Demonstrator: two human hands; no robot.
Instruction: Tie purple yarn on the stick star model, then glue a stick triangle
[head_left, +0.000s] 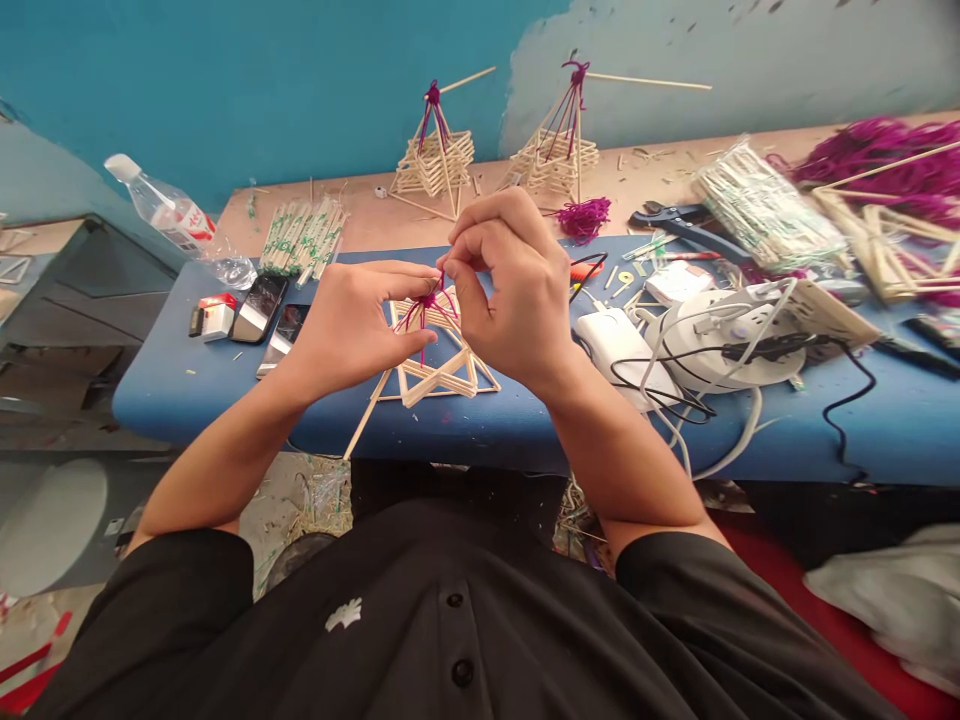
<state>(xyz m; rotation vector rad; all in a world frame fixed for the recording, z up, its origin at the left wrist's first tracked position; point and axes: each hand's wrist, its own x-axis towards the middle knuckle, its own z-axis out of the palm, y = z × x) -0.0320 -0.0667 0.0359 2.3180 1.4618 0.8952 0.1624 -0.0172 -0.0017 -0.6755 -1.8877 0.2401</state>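
Far left on the blue counter (225, 400), around 9 o'clock from the hands, a clear water bottle (176, 218) lies tilted on its side, cap pointing up-left. Just below it there's a small red and white box (214, 315) and two dark phones (259, 308) lying flat side by side. At about 11 o'clock sits a bundle of wrapped chopsticks (300, 238).

Then the left hand (352, 330): palm facing in, its fingers curled together around the side of the stick frame (442, 372), thumb and forefinger pinched near the purple yarn (424, 310) at the top. The frame is a small star-ish shape made of wooden sticks, resting on the counter dead center, right under both hands, with one long stick poking out toward 7 o'clock.

The right hand (510, 290) is touching close to the left one, fingers bunched tight and clamped on the yarn where the strands meet above the frame.

At 12 o'clock, back near the teal wall, two finished stick pyramids (439, 160) with purple yarn at the peaks stand upright, a loose tuft of yarn just beside the right one.

Toward 3 o'clock: a white power bank (619, 345), a round white device (712, 350) tangled in black and white cables, black pliers (675, 218), another bag of chopsticks (765, 205), and a big heap of purple yarn (885, 150) at the far right.
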